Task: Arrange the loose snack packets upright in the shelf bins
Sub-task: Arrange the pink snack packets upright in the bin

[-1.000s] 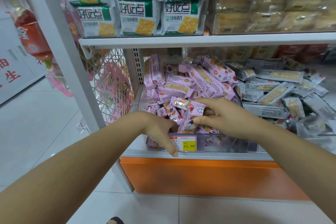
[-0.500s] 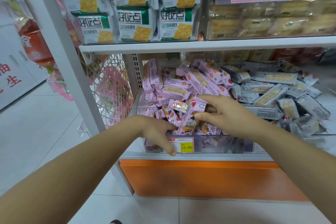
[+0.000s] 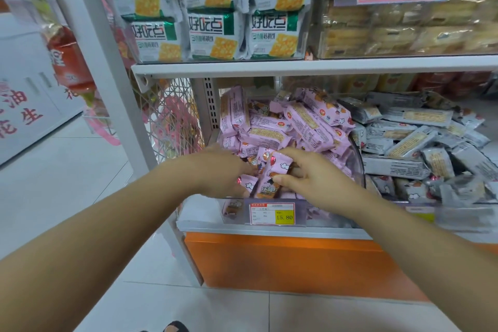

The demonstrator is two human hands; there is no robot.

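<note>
Left hand (image 3: pixel 223 172) risen into bin (image 3: pixel 359 162), right hand (image 3: pixel 310 178) pinching pink cartoon-printed packet (image 3: pixel 275 170)

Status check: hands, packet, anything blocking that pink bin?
Right hand pinching a pink packet upright. Left hand beside it, blurred, grip unclear. Pile of pink packets crowds the bin behind.

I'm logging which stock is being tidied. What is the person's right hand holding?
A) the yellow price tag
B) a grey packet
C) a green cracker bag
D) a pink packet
D: the right hand pinches a pink packet between thumb and fingers. The packet stands roughly upright above the 15.80 price tag.
</note>
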